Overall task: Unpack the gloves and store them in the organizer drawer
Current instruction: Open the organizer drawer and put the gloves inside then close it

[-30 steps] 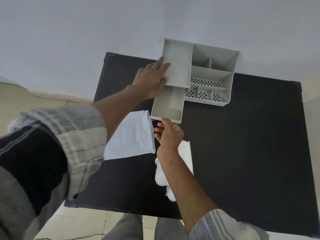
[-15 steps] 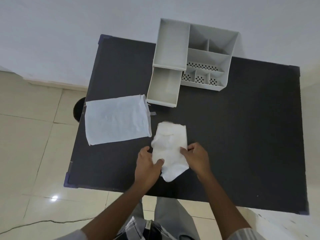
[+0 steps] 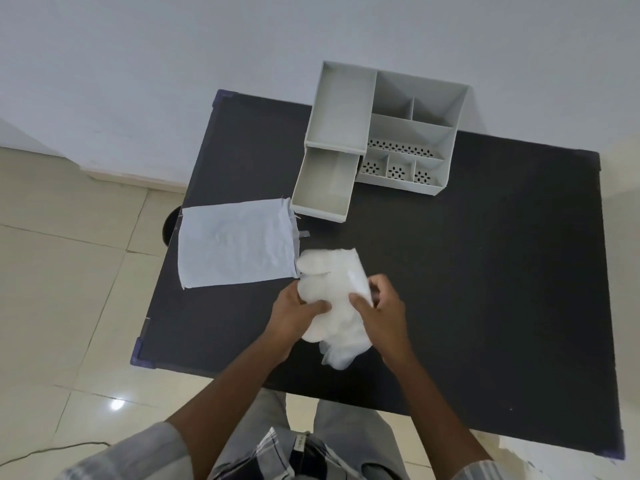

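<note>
A: Nearest, what are the hands doing?

B: Both are on the white gloves (image 3: 332, 299), which lie bunched on the black table (image 3: 485, 271) near its front edge. The left hand (image 3: 294, 315) pinches the left side of the bundle, thumb on top. The right hand (image 3: 379, 311) has its fingers curled over the right edge, pressing it inward.

A: Why hold them from both sides?

B: My guess is to fold or gather the soft bundle narrower, so it fits the drawer.

A: And the pouch?

B: The pale cloth pouch (image 3: 235, 249) lies flat just left of the gloves, its open end touching them. It looks emptied, so the unpacking seems done.

A: Farther back?

B: The drawer (image 3: 325, 185) of the grey desk organizer (image 3: 408, 133) is pulled out toward the person and looks empty, ready to receive them. The organizer itself stands at the table's far edge against the wall (image 3: 173, 64).
</note>
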